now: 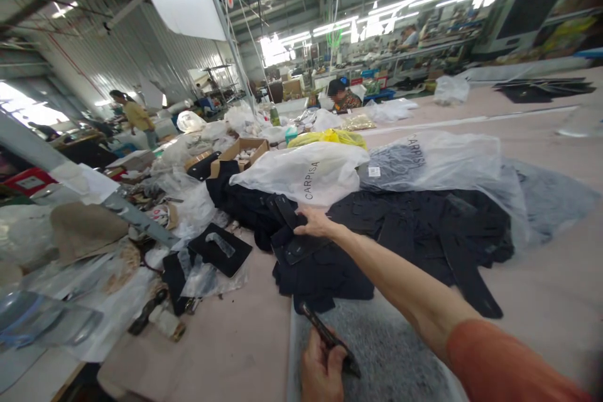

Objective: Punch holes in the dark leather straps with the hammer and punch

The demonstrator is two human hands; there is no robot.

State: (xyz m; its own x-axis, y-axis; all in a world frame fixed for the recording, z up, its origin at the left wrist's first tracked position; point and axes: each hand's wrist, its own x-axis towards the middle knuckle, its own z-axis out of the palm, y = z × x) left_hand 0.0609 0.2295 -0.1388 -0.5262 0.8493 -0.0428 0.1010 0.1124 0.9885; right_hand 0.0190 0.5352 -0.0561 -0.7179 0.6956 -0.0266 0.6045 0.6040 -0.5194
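My left hand (323,367), near the bottom edge, has its fingers wrapped round a dark, slim hand tool (325,330) with a pointed end; its exact kind is unclear. The tool lies over a grey speckled board (391,342). My right hand (315,223), reaching across from the right, is closed on a dark strap-shaped piece (285,210) at the left of the pile; its fingertips are partly hidden. Beneath and around it spread many black cut pieces (330,270), stacked and overlapping.
Behind the pile lie a white CARPISA bag (301,169) and a clear bag (452,157) of dark pieces. To the left are a cardboard box (257,149), plastic wrappings, a black panel (221,250) and a slanted metal post (127,210). Other people work farther back.
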